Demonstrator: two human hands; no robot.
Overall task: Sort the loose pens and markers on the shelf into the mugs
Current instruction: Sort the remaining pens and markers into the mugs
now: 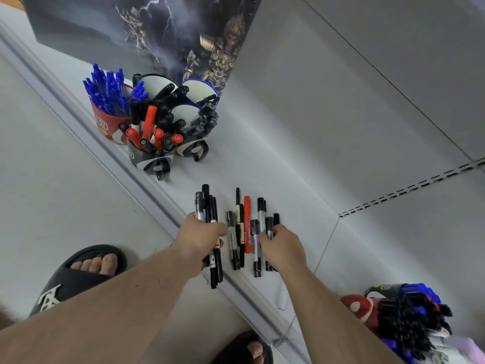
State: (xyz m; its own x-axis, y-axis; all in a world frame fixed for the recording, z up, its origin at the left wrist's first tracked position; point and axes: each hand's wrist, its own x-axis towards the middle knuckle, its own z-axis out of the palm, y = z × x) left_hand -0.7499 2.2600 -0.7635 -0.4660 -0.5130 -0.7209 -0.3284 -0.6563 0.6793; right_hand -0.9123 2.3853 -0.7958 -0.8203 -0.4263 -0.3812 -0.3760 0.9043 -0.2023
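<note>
Shelf point(275, 158) beneath scattered markers point(246, 227)

Left hand point(202, 236) grips a bundle of black markers point(210, 206) over the shelf point(301, 158) edge. Right hand point(284, 248) rests fingertips on the loose row: black pens point(237, 232), one red marker point(247, 224), clear-barrel markers point(260, 214). Up the shelf, a mug cluster: red mug point(105, 122) full of blue pens point(105, 90), black-and-white mugs point(193, 149) holding black and red markers. Poster point(183, 35) behind them.
</note>
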